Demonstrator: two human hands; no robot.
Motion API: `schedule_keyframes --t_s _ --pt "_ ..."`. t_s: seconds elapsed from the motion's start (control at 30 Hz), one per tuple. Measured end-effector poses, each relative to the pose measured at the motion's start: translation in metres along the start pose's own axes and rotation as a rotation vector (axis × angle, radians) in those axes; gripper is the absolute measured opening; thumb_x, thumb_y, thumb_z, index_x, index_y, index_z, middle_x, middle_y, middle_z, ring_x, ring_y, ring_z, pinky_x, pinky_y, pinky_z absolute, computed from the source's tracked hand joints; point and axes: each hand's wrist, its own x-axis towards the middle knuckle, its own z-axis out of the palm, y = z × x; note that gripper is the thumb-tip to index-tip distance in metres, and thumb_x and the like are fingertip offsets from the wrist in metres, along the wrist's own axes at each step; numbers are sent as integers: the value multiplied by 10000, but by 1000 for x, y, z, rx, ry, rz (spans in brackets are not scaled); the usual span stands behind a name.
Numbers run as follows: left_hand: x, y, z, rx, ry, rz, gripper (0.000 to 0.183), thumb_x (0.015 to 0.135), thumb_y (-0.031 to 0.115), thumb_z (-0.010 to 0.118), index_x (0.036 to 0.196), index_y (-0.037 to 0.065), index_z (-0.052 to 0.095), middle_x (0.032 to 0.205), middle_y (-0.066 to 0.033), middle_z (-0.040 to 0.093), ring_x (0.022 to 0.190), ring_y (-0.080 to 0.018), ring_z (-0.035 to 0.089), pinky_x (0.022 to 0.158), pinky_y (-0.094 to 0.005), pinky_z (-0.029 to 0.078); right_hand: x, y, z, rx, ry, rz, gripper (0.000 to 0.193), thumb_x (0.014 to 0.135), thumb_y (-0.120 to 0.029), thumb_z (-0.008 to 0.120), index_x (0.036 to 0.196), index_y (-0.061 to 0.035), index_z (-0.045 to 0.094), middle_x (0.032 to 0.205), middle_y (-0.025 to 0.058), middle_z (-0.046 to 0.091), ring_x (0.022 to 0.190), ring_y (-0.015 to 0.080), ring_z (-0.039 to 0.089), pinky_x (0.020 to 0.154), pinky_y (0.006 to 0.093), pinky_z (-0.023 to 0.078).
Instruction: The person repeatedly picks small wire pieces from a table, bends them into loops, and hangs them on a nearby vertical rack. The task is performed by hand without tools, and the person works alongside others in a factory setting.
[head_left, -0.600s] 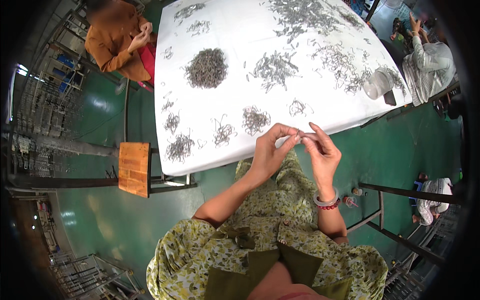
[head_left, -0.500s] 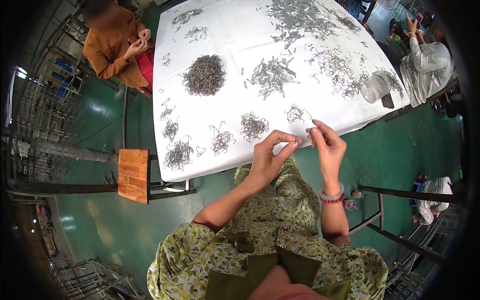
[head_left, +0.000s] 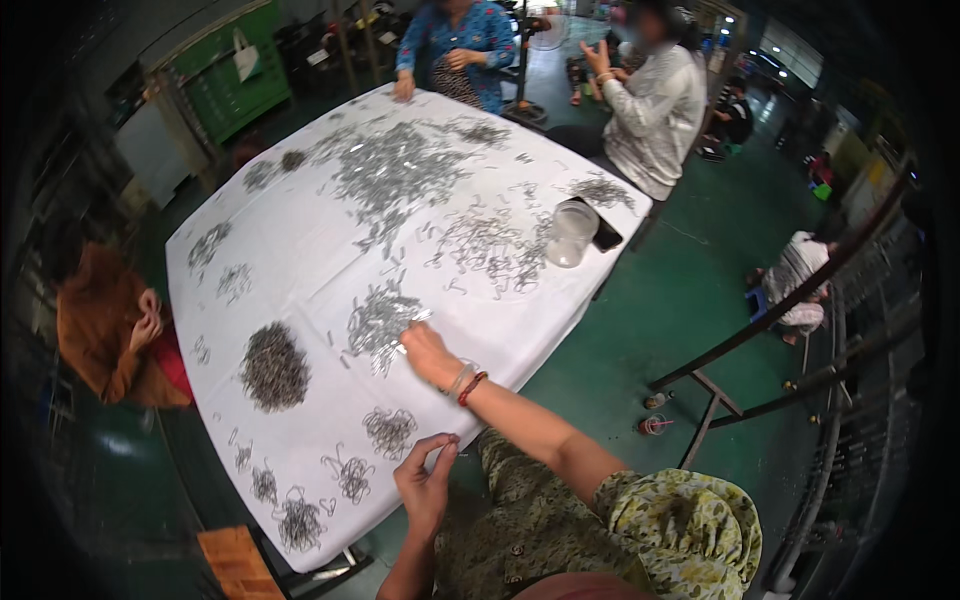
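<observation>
My left hand [head_left: 426, 482] is at the near edge of the white-covered table [head_left: 310, 285]. Its thumb and forefinger are pinched together on something too small to name. Farther forward, my right hand [head_left: 432, 357] has its fingers bent down at the right edge of a loose pile of short grey metal pieces [head_left: 375, 315]. Whatever those fingers grip is hidden. Left of my hands lie a tangled heap of bent wire hooks [head_left: 390, 432] and a smaller group of hooks [head_left: 351, 480]. A dense round mound of dark wire pieces [head_left: 275, 367] sits farther left.
A clear plastic jar [head_left: 571, 235] and a dark phone [head_left: 606, 236] lie near the right edge. Beyond spreads a wide scatter of grey pieces [head_left: 395, 170]. A person in brown [head_left: 110, 320] sits at left, others at the far side. A wooden stool [head_left: 240, 562] stands at lower left.
My view has swung to the right and farther out. My right hand has left the spot beside my left hand and reached forward to the grey pile. My left hand keeps its pinch.
</observation>
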Motion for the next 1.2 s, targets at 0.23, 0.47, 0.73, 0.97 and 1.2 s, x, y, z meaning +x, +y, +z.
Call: schedule_keyframes --t_s 0.23,0.47,0.73,0.97,1.2 --pt "2 0 3 -45 14 25 91 841 -43 645 932 -32 644 906 -74 664 845 -117 593 778 -251 480 -1 0 -23 65 31 -41 118 749 30 517 828 84 588 791 240 585 778 408 583 667 463 494" --pt "1 -7 9 -126 51 25 85 848 -31 646 930 -44 634 898 -82 658 832 -121 600 787 -253 479 -15 -16 -107 1002 -131 435 177 829 20 618 991 87 597 808 120 629 674 188 643 585 296 520" --pt "8 -14 9 -135 52 23 134 847 -6 661 971 -39 624 894 -78 657 838 -118 610 789 -248 480 -100 -77 -197 1293 -183 349 215 826 -36 683 1002 74 627 831 79 630 660 129 627 606 242 523" --pt "6 -7 14 -98 17 47 125 843 4 674 956 -32 636 874 -57 657 801 -98 590 760 -226 465 -120 -95 -201 1112 -97 263 175 835 -51 678 975 53 664 891 82 629 718 113 630 620 236 552" --pt "6 -7 14 -79 48 65 107 836 1 680 928 -34 637 865 -56 661 783 -96 595 751 -227 472 -120 -96 -205 928 -98 218 149 834 -34 677 974 14 696 862 53 627 731 89 621 594 209 517"
